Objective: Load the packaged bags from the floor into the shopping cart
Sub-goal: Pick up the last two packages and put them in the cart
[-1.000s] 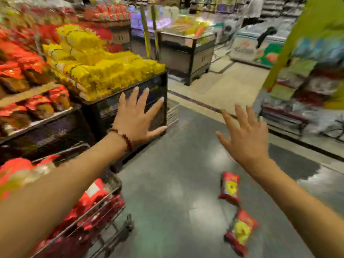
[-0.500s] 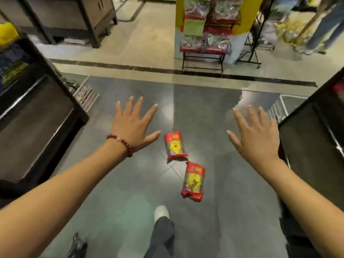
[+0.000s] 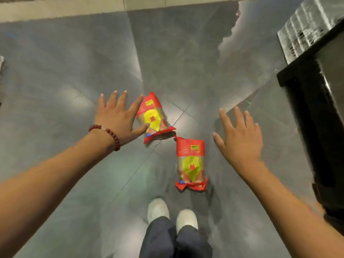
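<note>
Two red and yellow packaged bags lie flat on the dark grey floor. The farther bag (image 3: 153, 118) is tilted, just right of my left hand (image 3: 119, 116), whose spread fingers overlap its left edge in the view. The nearer bag (image 3: 191, 164) lies in front of my white shoes, left of my right hand (image 3: 240, 138). Both hands are held out flat with fingers spread and hold nothing. The shopping cart is out of view.
A black display stand (image 3: 314, 116) with a metal shelf edge fills the right side. My two white shoes (image 3: 171, 213) and dark trousers are at the bottom centre. A pale floor strip (image 3: 74, 8) runs along the top.
The view has tipped down and closed in on the two bags. Both hands stay spread; my left hand has come up against the farther bag's left edge.
</note>
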A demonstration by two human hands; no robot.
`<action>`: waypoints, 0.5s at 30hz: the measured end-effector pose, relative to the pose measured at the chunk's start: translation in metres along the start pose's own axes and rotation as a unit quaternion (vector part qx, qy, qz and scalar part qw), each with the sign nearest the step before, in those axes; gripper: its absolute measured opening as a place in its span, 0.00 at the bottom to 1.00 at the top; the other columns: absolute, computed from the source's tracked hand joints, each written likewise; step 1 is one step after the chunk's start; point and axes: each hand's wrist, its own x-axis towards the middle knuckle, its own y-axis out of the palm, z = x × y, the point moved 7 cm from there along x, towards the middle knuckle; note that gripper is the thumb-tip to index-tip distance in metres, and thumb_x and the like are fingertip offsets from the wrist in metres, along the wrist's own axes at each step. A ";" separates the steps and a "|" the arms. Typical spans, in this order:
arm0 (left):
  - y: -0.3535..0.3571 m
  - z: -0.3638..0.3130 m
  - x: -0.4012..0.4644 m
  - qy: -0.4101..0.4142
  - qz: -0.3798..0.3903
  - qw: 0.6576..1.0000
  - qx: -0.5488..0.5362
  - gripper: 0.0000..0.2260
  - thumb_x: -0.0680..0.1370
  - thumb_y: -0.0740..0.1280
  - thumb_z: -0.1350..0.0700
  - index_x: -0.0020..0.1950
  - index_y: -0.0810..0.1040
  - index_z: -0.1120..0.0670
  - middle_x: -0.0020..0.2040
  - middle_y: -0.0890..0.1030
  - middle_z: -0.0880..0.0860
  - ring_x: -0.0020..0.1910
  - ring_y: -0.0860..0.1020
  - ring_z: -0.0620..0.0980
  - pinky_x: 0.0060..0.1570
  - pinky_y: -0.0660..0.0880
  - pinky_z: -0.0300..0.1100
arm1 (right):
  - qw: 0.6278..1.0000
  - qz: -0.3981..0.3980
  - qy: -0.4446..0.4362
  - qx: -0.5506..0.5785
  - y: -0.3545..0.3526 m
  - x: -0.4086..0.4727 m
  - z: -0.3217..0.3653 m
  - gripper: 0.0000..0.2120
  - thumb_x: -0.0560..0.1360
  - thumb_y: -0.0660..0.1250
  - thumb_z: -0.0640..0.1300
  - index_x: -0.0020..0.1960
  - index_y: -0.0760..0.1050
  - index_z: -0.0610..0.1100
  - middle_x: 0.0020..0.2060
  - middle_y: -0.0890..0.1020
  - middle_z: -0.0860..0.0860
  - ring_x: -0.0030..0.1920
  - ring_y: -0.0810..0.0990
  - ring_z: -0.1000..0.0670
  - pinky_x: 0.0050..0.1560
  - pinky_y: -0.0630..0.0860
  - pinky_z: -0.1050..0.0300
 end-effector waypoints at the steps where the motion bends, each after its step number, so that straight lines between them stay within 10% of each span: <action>1: 0.037 -0.011 0.015 0.009 0.007 1.000 0.001 0.39 0.70 0.45 0.29 0.76 0.44 0.45 0.76 0.55 0.60 0.74 0.54 0.61 0.69 0.53 0.59 | 1.000 0.020 0.010 0.003 0.042 0.001 -0.004 0.32 0.71 0.70 0.53 0.73 0.66 0.48 0.70 0.68 0.36 0.70 0.66 0.33 0.62 0.67 0.34; 7: 0.236 -0.054 0.094 -0.003 0.051 0.998 -0.037 0.41 0.68 0.44 0.28 0.76 0.43 0.47 0.72 0.59 0.66 0.70 0.62 0.64 0.68 0.58 0.57 | 0.986 0.156 0.049 -0.008 0.266 0.001 -0.030 0.36 0.76 0.59 0.63 0.77 0.45 0.58 0.77 0.54 0.42 0.76 0.53 0.40 0.71 0.59 0.41; 11: 0.333 -0.058 0.151 -0.063 0.061 0.988 -0.129 0.36 0.74 0.53 0.35 0.76 0.41 0.46 0.65 0.68 0.69 0.60 0.71 0.67 0.59 0.68 0.55 | 0.970 0.218 0.099 0.039 0.372 -0.003 -0.046 0.45 0.69 0.59 0.72 0.73 0.33 0.65 0.68 0.63 0.41 0.68 0.64 0.40 0.62 0.69 0.47; 15: 0.405 -0.049 0.196 -0.199 0.036 0.903 -0.379 0.34 0.78 0.57 0.40 0.76 0.40 0.45 0.70 0.67 0.63 0.64 0.70 0.67 0.63 0.65 0.53 | 0.931 0.234 0.145 0.240 0.432 -0.006 -0.044 0.50 0.59 0.62 0.76 0.64 0.27 0.76 0.52 0.66 0.47 0.59 0.71 0.40 0.58 0.71 0.49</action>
